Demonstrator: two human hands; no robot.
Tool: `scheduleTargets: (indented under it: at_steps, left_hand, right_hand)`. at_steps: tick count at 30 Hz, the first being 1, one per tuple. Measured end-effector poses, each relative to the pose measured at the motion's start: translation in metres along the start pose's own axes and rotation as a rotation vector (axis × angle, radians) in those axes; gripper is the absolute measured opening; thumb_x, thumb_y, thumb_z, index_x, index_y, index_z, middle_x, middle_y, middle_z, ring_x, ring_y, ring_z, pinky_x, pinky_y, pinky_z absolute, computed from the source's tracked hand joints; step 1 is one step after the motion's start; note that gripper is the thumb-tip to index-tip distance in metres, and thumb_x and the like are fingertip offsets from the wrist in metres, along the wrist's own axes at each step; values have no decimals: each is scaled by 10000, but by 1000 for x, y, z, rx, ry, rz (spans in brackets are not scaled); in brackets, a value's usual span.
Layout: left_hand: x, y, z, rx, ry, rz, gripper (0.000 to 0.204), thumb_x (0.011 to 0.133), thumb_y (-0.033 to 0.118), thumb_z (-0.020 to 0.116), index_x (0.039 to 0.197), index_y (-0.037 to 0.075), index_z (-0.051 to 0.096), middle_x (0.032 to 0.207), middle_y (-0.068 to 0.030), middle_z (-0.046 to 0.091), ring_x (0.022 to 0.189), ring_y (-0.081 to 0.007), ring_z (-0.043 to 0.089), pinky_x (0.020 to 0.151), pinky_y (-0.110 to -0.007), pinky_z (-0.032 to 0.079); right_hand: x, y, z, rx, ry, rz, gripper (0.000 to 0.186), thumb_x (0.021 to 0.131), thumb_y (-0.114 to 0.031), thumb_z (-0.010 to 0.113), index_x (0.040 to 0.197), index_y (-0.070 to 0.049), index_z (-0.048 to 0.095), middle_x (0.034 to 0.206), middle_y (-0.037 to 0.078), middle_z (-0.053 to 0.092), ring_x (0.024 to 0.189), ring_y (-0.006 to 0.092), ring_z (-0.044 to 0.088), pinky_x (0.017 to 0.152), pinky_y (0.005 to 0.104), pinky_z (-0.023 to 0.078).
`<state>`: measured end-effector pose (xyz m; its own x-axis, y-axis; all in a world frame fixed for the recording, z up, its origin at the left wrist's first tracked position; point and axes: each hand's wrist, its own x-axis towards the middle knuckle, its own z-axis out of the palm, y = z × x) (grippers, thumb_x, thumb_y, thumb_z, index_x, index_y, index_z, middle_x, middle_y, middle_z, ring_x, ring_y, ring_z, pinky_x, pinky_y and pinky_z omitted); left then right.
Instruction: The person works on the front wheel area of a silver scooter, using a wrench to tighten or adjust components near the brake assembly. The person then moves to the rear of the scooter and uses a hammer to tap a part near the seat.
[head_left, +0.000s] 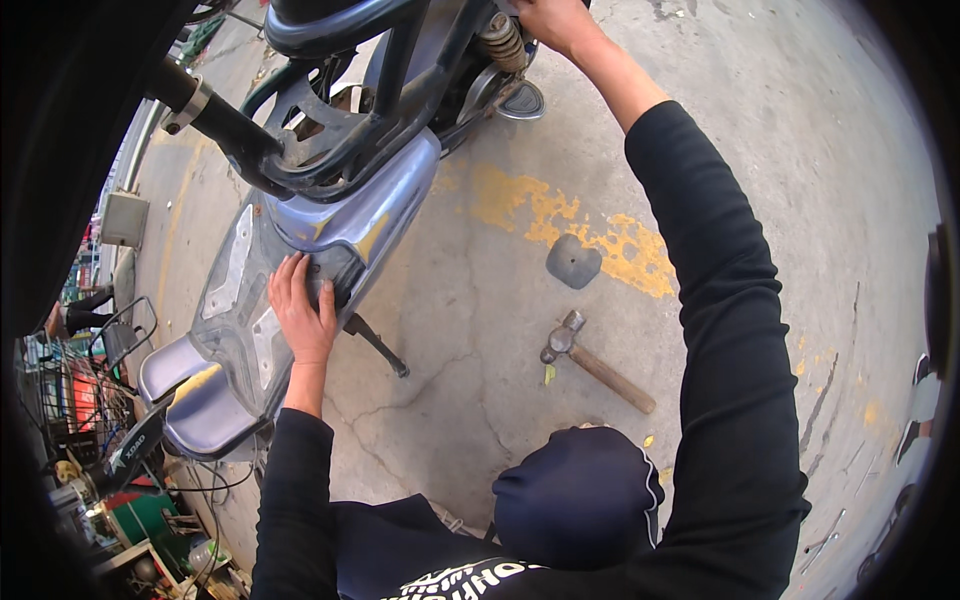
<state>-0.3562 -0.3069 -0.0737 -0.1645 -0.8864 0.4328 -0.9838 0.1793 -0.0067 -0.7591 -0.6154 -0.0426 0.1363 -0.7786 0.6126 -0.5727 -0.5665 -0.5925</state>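
Observation:
An electric scooter with a violet body and a grey footboard (222,305) stands to my left. My left hand (304,310) lies on the footboard, thumb apart from the fingers, against a loose-looking black plastic piece (345,270). At the top edge, my right hand (558,22) reaches to the scooter's rear, close to the coil shock absorber (503,42); its fingers are mostly out of view. On the concrete to the right lie a ball-peen hammer (600,368) with a wooden handle and a dark, rounded flat pad (573,262).
The scooter's kickstand (378,345) juts out beside the footboard. Above it rises a dark tubular frame (330,150). A cluttered box of tools and parts (150,545) sits at lower left. Wrenches (825,540) lie on the floor at far right, near another person's shoe (908,440).

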Motion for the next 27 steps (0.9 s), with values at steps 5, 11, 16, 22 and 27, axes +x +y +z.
scheduleTargets:
  at_steps: [5,11,16,22,27]
  left_hand:
    - [0,2,2,-11,1,-10,452,925,299,587,1281,20,569,1334,-160,557,1299,-354,465,1144,-501,268]
    - [0,2,2,-4,-4,-5,439,927,287,589,1277,22,575,1333,-155,558,1293,-353,470,1142,-494,275]
    - [-1,-1,2,6,-4,-16,433,926,277,592,1277,25,580,1340,-146,558,1296,-349,470,1145,-491,277]
    - [-7,-7,2,19,6,-48,514,917,284,613,1343,12,519,1344,-180,547,1296,-368,462,1138,-474,286]
    - [2,1,6,-40,35,-52,589,914,302,626,1394,3,461,1346,-212,534,1290,-380,455,1126,-468,297]
  right_hand:
    - [14,2,-9,-75,65,192,265,835,-138,587,1016,6,716,953,280,666,941,417,663,815,456,534]
    - [34,-10,-15,-197,-45,139,242,823,-157,603,929,36,704,925,278,669,939,435,651,796,474,533]
    - [41,-13,-15,-216,-283,128,277,838,-118,566,1052,-29,718,986,259,689,956,406,672,815,461,538]
    - [21,-34,-22,-14,-275,194,307,839,-99,576,1104,-24,713,1023,284,679,997,388,674,846,463,536]
    - [26,-1,-19,-115,-79,57,249,842,-140,627,1033,-11,722,973,274,685,945,390,679,835,438,534]
